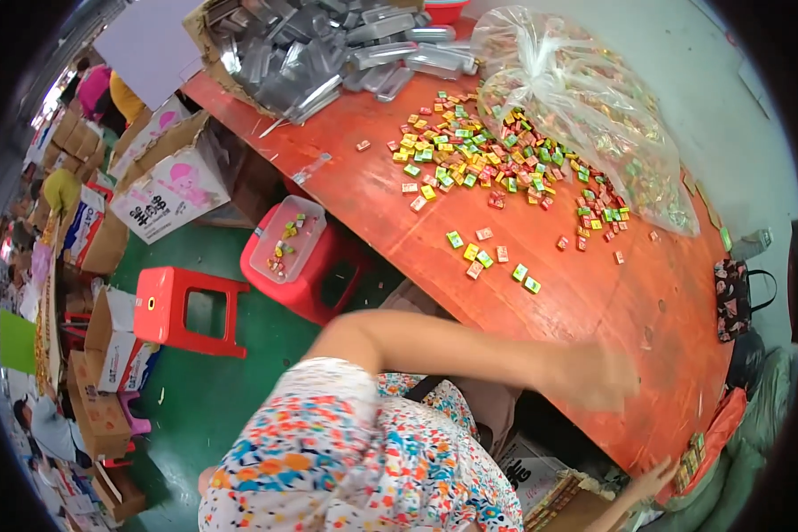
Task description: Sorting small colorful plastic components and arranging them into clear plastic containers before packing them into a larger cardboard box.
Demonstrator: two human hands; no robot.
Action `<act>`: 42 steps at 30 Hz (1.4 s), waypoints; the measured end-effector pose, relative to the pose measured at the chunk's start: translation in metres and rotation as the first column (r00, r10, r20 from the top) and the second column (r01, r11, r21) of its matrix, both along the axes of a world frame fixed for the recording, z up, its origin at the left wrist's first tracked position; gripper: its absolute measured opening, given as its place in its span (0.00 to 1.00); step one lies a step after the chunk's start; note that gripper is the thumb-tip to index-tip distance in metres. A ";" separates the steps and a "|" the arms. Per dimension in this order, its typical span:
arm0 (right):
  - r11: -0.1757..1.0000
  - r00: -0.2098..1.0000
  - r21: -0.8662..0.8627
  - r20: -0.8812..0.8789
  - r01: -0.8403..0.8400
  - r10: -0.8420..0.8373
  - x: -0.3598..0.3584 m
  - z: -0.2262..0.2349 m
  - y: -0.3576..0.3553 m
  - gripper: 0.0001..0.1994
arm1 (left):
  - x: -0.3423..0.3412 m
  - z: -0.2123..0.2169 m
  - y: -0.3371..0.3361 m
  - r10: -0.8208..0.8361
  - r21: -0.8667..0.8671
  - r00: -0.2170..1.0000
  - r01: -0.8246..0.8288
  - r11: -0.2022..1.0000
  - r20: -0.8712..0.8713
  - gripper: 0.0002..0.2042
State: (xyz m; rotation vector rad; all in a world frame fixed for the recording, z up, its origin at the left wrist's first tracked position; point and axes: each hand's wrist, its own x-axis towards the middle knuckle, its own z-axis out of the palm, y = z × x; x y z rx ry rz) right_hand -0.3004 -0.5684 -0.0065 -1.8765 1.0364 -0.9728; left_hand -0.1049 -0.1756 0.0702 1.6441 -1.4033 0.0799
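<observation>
My left hand (598, 377) is stretched across the red table (585, 310), so smeared by motion that its fingers cannot be made out. Low at the right, by the table's edge, my right hand (651, 484) has its fingers extended and apart. Just beyond those fingertips lies a clear pack of small coloured boxes (690, 463); whether they touch it is unclear. Several loose small boxes (472, 253), yellow, green and pink, lie farther up the table. Behind them spreads a big heap of the same small boxes (523, 164).
A large clear plastic bag (594, 106) of small boxes sits at the back. Empty clear plastic cases (355, 44) fill a carton at the far left. Beside the table stand red stools (164, 306), one bearing a clear tray (279, 257). An open carton (567, 510) is below my right arm.
</observation>
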 end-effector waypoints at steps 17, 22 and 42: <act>0.678 0.676 0.019 -0.065 -0.735 0.734 0.113 0.032 0.277 0.19 | 0.341 -0.067 0.383 0.942 0.453 -0.109 -0.855 -0.251 0.317 0.29; 0.625 0.625 -0.034 -0.106 -0.780 0.773 0.143 0.045 0.306 0.18 | 0.345 -0.047 0.401 0.973 0.654 0.161 -0.756 0.012 0.168 0.26; 0.188 0.371 0.520 0.272 -0.833 0.888 0.173 0.080 0.293 0.10 | 0.055 -0.042 0.096 -0.274 -0.266 0.165 0.067 0.962 -0.947 0.37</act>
